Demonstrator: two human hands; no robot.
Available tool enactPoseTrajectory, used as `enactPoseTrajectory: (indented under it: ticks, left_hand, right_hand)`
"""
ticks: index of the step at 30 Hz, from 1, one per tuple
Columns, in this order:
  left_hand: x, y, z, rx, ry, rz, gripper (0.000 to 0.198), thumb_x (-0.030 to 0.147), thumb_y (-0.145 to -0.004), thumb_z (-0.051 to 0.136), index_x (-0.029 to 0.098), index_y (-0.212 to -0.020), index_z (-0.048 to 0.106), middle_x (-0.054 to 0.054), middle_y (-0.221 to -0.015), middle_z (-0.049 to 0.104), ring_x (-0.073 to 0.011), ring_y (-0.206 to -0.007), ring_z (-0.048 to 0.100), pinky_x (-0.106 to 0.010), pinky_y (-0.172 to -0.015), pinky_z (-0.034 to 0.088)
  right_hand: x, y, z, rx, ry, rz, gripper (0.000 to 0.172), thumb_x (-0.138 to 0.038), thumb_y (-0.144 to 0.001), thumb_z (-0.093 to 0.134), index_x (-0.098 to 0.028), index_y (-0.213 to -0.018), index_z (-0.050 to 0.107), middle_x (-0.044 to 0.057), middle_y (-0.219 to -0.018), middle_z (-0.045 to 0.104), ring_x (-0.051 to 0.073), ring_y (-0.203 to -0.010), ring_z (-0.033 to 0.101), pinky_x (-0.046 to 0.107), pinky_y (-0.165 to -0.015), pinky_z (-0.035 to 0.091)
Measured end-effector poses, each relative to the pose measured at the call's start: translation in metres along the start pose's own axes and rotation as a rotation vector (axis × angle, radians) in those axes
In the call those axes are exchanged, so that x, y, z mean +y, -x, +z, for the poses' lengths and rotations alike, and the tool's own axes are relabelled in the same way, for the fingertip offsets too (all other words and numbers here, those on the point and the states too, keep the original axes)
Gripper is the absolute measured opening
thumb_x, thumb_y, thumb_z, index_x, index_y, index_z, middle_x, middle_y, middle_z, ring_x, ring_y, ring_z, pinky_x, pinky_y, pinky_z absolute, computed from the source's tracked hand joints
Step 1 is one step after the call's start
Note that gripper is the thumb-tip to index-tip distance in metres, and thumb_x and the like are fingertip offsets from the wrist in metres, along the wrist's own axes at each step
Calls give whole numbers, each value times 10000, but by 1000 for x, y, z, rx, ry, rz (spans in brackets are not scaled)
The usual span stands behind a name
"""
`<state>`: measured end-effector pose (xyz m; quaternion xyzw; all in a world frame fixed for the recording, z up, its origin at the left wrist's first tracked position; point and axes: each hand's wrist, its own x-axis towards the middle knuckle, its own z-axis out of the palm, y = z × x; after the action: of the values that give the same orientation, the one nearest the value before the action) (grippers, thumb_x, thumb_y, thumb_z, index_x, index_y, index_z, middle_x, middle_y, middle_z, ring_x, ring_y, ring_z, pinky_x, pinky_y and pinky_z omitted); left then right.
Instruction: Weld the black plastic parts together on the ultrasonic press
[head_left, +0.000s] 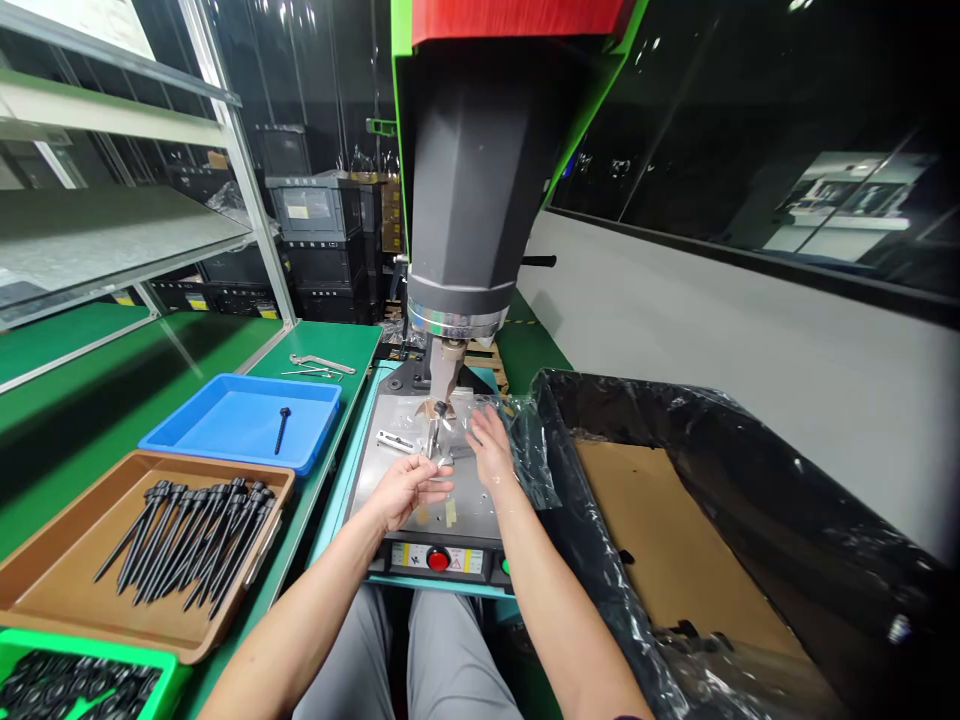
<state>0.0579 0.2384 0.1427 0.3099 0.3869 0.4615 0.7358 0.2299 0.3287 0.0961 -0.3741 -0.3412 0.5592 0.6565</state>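
My left hand is low in front of a small metal fixture, its fingers stretched out and apart, with no clear object in them. Just right of the fixture, my right hand is raised with its fingers open and nothing visible in it. A black knob-like cap sits at the top of the fixture, under the pale metal tip of the press machine. The fixture stands on a grey metal plate.
A red button is on the machine's front. To the left are a blue tray with one black rod, a brown tray of several black rods, and a green bin of black parts. A plastic-lined box stands right.
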Motion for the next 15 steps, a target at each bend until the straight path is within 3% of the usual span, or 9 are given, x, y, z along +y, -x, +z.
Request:
enactPoseTrajectory:
  ticks: [11, 15]
  left_hand:
    - [-12, -8, -7, 53, -42, 28, 331, 356, -701, 784, 158, -772, 529, -122, -1017, 721, -215, -814, 722, -287, -699, 558]
    - [-16, -8, -11, 60, -44, 21, 344, 382, -688, 791, 157, -776, 547, -118, -1010, 720, -209, -803, 720, -287, -704, 562]
  right_hand:
    - [14, 6, -14, 33, 15, 84, 668, -330, -651, 767, -282, -1282, 551, 91, -1305, 571, 250, -1244, 499, 429, -1015, 414]
    - [32, 19, -22, 51, -7, 135, 580, -299, -610, 791, -233, -1154, 600, 92, -1233, 596, 229, -1084, 607, 377, -925, 491]
